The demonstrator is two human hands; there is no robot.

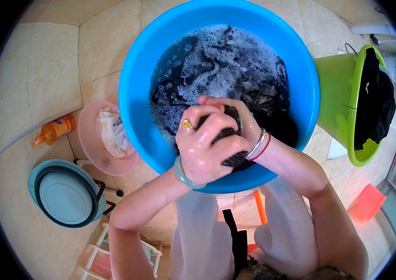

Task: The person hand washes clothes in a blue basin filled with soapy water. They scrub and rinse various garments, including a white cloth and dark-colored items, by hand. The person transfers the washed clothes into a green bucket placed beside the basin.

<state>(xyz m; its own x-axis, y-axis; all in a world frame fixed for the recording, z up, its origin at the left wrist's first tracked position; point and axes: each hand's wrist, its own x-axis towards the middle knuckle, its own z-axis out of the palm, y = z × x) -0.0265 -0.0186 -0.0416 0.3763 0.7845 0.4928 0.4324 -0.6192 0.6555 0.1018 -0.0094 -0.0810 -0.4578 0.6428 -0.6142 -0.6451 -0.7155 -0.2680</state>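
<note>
A large blue basin (137, 70) holds dark, sudsy water with soaked black clothes (263, 88) in it. Above its near side, my left hand (207, 142), with a gold ring and a pale green bangle, is closed round a bunched piece of wet black cloth (233, 126). My right hand (249, 122), wearing a silver bangle and a red cord, grips the same cloth from the other side, partly hidden behind the left. Black fabric shows between the fingers of the left hand. Both hands are wet and pressed together.
A green bucket (335, 88) with black clothes leans at the right. On the left are a pink basin (90, 140) with white cloth, an orange bottle (54, 130) and a teal folding basin (39, 186). A pink-orange container (368, 203) sits at lower right.
</note>
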